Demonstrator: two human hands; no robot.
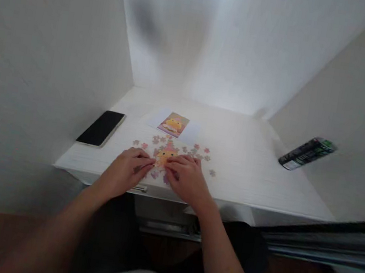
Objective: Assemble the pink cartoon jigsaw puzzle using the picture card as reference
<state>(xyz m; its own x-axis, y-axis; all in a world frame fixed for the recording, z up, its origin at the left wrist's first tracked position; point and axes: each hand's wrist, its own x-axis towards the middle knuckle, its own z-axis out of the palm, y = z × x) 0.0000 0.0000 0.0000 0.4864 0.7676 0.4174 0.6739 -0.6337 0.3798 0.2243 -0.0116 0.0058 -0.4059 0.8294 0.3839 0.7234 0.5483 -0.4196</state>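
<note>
A partly joined jigsaw puzzle (168, 152) with a yellow figure lies near the front edge of the white desk. At its left side is my left hand (128, 167), thumb and fingertips pinched together on a small puzzle piece (156, 163). My right hand (186, 176) rests on the puzzle's right lower part, its fingers closed together at the yellow area. Whether a piece is under those right fingertips is hidden. Several loose puzzle pieces (196, 150) lie scattered around the joined part, some close below my fingers.
Behind the puzzle lies a reference picture card (173, 124) on a white sheet (191, 133). A black phone (101, 128) sits at the desk's left edge. At the right stands a dark can (307, 154). Walls enclose the desk (240, 164); a drawer handle (139, 189) shows below.
</note>
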